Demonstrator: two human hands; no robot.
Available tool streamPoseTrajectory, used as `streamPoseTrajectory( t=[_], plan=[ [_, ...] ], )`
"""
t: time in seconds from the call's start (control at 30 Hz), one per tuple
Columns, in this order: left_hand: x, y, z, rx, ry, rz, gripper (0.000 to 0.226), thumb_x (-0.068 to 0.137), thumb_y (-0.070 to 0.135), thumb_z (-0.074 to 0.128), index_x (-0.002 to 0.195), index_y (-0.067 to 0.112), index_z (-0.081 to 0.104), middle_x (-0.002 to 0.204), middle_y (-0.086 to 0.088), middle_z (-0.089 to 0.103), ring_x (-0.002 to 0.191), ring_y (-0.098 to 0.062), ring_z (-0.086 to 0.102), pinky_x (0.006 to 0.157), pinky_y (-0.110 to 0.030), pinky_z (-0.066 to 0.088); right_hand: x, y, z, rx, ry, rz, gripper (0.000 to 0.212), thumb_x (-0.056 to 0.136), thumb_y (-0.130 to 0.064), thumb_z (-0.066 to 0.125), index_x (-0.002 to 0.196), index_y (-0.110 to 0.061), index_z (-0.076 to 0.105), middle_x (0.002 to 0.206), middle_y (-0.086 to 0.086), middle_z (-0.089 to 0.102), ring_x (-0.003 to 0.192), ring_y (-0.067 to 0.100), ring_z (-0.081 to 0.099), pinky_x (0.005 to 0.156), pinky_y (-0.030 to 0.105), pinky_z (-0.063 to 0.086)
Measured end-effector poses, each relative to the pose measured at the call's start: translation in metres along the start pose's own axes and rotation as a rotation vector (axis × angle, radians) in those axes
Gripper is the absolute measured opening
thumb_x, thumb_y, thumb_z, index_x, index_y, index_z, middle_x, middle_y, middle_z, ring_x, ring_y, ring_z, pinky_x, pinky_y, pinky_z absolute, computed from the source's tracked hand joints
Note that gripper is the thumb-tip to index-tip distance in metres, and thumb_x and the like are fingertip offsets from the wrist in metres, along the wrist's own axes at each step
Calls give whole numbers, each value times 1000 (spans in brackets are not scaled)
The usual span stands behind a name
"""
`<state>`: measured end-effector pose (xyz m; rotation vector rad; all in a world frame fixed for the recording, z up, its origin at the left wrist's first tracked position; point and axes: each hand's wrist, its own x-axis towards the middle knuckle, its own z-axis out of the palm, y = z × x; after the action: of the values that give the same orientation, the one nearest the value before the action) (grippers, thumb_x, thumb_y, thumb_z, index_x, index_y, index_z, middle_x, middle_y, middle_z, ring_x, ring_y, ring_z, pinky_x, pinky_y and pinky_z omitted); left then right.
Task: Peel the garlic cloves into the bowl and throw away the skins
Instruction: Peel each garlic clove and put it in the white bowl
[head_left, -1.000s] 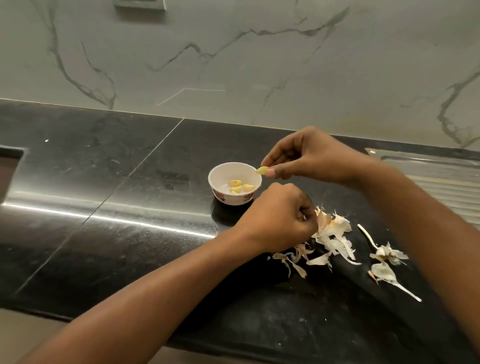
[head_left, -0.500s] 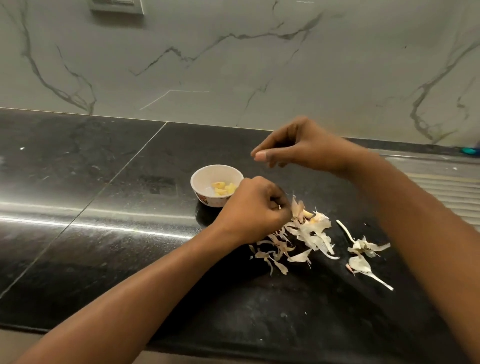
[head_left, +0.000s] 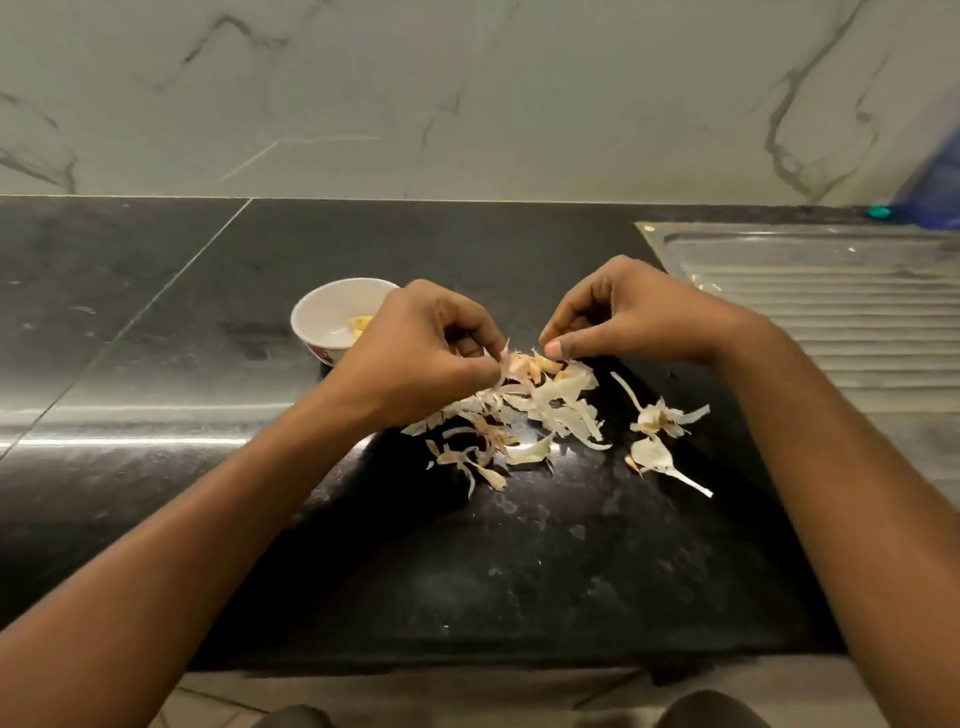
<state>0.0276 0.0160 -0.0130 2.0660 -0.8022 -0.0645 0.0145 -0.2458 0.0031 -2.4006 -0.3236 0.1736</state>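
A small white bowl (head_left: 332, 317) with peeled yellow garlic cloves (head_left: 362, 325) sits on the black counter, partly hidden behind my left hand (head_left: 421, 353). My left hand pinches an unpeeled garlic clove (head_left: 519, 366) with papery skin, just above the heap of loose skins (head_left: 540, 415). My right hand (head_left: 628, 317) has come in from the right; its thumb and fingertips pinch the other end of the same clove. More skins and a stalk (head_left: 660, 431) lie to the right of the heap.
The black stone counter (head_left: 156, 322) runs to a front edge near me. A ribbed steel drainboard (head_left: 831, 312) lies at the right. A marble wall (head_left: 467, 93) stands behind. A blue object (head_left: 935, 192) is at the far right.
My right hand dropped a peeled clove at the bowl and came back down to the clove that my left hand picked from the skin heap. The view shifted rightward.
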Motion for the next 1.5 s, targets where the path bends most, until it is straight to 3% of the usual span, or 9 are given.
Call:
streamPoseTrajectory(
  t=[0.2,0.37,0.47,0.57,0.8,0.97,1.2,1.33,1.5],
  plan=[
    [1,-2,-1,-21,-30,9,16,81,8,73,81,19,85,66,1,75,56,-18,60,57,-30,49,1,-1,6,-90,-32,-6,8,87,-33,89,94,-31,86,79,-3,78,68,9,66,65,24,52],
    [1,2,-3,-99,-66,4,17,83,14,67,82,11,84,63,3,72,52,-4,56,52,-13,41,1,-1,8,-120,-21,-6,8,85,-31,90,91,-28,85,79,-6,77,69,8,67,64,25,55],
    [2,0,-4,-111,-17,8,17,86,16,68,80,13,84,69,-5,75,57,-19,61,58,-25,47,0,-1,6,-109,-2,-31,8,87,-34,89,91,-30,84,87,-3,78,84,21,72,76,39,60],
    [3,-3,-1,-65,42,21,14,93,16,77,80,14,83,70,-3,76,67,-31,68,60,-42,52,-2,-2,1,-34,47,-67,9,90,-31,87,95,-25,82,89,-5,80,84,16,75,75,26,60],
    [3,-5,-1,-68,29,21,8,87,22,86,85,15,84,69,5,75,58,-3,60,56,-16,43,-5,-4,0,138,82,-154,11,94,-24,84,102,-17,82,80,-1,78,70,7,67,66,18,50],
    [3,-6,2,-84,46,36,19,93,32,80,82,16,84,61,1,68,56,-8,51,52,-24,38,-7,-7,0,229,85,-234,15,89,-15,88,104,-13,83,88,4,77,79,12,67,75,20,53],
    [2,-7,0,-150,33,27,12,82,21,91,86,12,83,74,-1,77,62,-11,66,59,-24,49,-7,-7,1,292,28,-271,28,89,-8,84,117,-9,81,104,5,83,100,20,79,88,25,60],
    [2,-6,1,-240,57,-7,12,85,19,87,88,7,83,68,-3,74,55,-8,61,51,-19,46,-7,-7,1,302,51,-284,29,90,-10,82,120,-9,80,103,4,83,92,16,78,80,22,59],
    [4,-5,-1,-405,59,-79,15,90,13,81,98,0,81,86,-19,78,61,-20,65,48,-23,51,-5,-7,2,249,48,-315,31,93,-13,80,123,-10,79,111,5,82,101,33,77,84,40,63]
  ],
)
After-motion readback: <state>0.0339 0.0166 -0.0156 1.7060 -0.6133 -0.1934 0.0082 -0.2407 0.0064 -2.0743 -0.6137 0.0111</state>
